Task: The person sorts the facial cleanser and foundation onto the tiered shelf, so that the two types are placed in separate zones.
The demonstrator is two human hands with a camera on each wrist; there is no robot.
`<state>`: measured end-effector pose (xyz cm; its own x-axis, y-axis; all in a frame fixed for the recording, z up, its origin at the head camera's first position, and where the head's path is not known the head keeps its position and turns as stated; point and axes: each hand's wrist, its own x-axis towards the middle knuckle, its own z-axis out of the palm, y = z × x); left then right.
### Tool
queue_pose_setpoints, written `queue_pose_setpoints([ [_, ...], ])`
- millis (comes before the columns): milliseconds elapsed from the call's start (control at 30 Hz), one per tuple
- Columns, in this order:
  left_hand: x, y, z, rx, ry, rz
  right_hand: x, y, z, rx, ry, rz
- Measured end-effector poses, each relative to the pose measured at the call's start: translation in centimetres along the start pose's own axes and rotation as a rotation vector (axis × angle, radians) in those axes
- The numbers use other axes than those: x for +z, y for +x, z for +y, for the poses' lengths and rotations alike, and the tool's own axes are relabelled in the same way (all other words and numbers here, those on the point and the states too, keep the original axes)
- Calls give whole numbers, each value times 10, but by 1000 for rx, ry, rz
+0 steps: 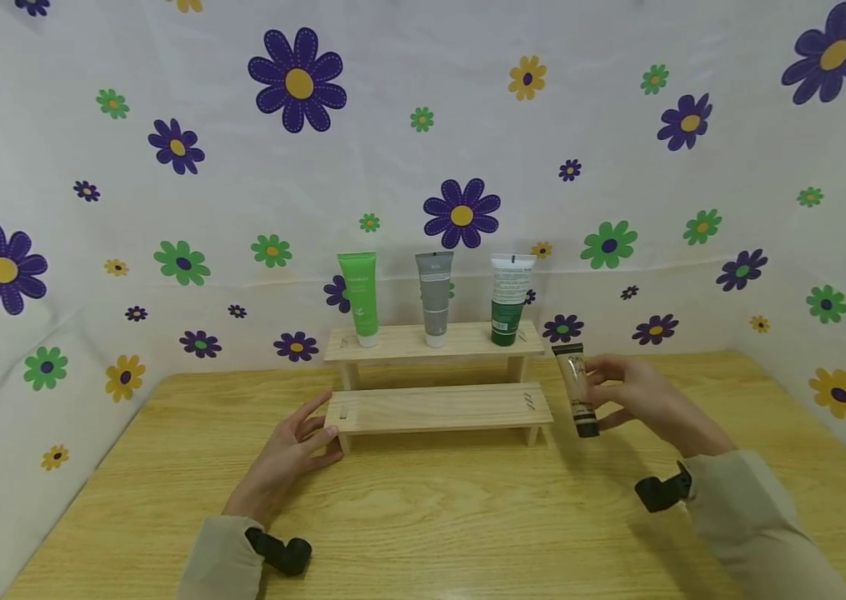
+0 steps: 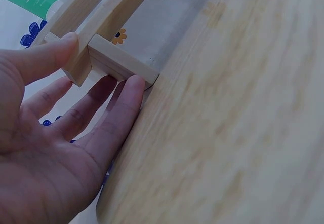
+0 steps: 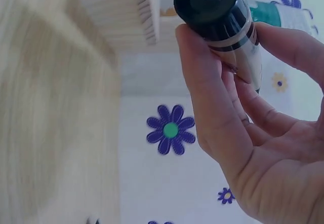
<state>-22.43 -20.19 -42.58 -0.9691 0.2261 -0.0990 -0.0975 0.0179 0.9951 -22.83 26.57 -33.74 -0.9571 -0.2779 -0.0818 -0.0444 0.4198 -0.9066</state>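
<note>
My right hand [image 1: 636, 392] holds a small beige-gold tube [image 1: 576, 383] off the shelf's right end, its black cap [image 3: 212, 6] pointing down. The thumb and fingers pinch it near the cap. At the other end, my left hand [image 1: 295, 446] grips the front left corner of a two-step wooden shelf [image 1: 438, 408], with the thumb on the step's edge and the fingers against its leg [image 2: 119, 62]. Three tubes stand cap-down on the upper step: a green tube [image 1: 362, 292], a grey tube [image 1: 435, 292] and a white and dark green tube [image 1: 509, 296].
The shelf stands on a wood-grain table [image 1: 423, 525]. Behind and at the sides hangs a white cloth [image 1: 362, 167] printed with purple, green and yellow flowers. Each wrist wears a black camera strap [image 1: 280, 550].
</note>
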Motion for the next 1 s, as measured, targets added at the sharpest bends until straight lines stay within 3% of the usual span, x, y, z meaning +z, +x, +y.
queue_pose_setpoints([
  [467,-1,0,-1,13,0,-9,24,17,-30,-33,31,-1],
  [1000,0,0,-1,5,12,10,60,34,-48,-82,136,30],
])
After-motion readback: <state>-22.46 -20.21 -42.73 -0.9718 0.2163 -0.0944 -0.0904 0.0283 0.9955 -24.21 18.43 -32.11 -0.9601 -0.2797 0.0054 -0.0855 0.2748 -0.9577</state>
